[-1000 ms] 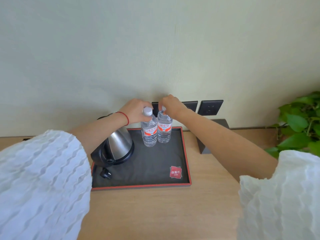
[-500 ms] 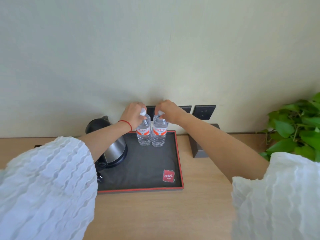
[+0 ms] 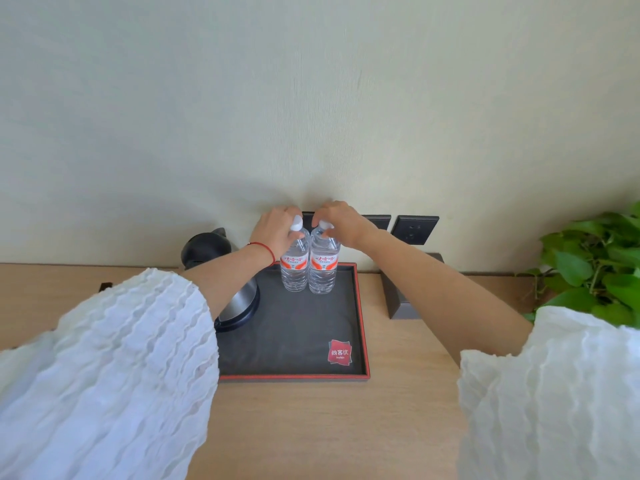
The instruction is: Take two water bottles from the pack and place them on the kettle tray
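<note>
1. Standing upright at the far edge of the dark rectangular red-rimmed kettle tray (image 3: 360,327): two clear plastic water bottles, touching side by side; I log the left bottle (image 3: 294,268) and right bottle (image 3: 322,270), each with a red-and-white label.
2. Left hand (image 3: 273,233): fingers pinched around the left bottle's white cap.
3. Right hand (image 3: 341,221): fingers closed on the right bottle's cap.
4. Steel-and-black electric kettle (image 3: 239,299): on the tray's left side, partly hidden by my left forearm.
5. Light wooden desk (image 3: 329,427): bears the tray; green leafy plant (image 3: 595,268) at its far right.
</note>
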Motion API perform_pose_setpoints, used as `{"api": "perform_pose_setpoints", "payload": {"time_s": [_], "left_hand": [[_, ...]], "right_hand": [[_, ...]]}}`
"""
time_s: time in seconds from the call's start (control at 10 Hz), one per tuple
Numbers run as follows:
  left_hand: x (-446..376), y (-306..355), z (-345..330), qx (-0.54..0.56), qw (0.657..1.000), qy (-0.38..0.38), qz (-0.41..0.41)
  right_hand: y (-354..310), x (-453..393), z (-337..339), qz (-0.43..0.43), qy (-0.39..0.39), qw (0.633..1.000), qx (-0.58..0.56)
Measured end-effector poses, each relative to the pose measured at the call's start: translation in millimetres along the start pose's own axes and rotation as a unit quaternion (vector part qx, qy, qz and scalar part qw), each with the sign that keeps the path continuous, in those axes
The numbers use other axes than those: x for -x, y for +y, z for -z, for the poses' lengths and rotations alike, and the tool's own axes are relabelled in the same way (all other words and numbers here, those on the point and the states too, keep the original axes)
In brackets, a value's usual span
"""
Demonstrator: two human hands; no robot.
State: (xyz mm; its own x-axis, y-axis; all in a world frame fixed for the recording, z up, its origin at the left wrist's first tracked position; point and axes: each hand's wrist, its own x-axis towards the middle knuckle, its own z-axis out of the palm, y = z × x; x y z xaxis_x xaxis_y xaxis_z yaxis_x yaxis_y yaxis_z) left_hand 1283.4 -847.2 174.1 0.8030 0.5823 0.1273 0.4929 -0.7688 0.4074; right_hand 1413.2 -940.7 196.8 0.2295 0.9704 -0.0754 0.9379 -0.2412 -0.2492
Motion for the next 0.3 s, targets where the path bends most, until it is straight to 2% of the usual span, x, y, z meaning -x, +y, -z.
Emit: {"api": "perform_pose_setpoints", "payload": {"time_s": [0.1, 0.2, 0.3], "left_hand": [[5, 0, -3, 0.050, 0.998, 0.018, 0.044], [13, -8, -6, 0.122, 0.987, 0.028, 0.100], [21, -14, -7, 0.126, 0.985, 0.013, 0.115]], "right_hand": [[-2, 3, -2, -0.013, 0.002, 1.000, -0.017], [-4, 8, -7, -0.037, 0.045, 0.996, -0.071], [-9, 14, -11, -0.075, 0.090, 0.985, -0.128]]}}
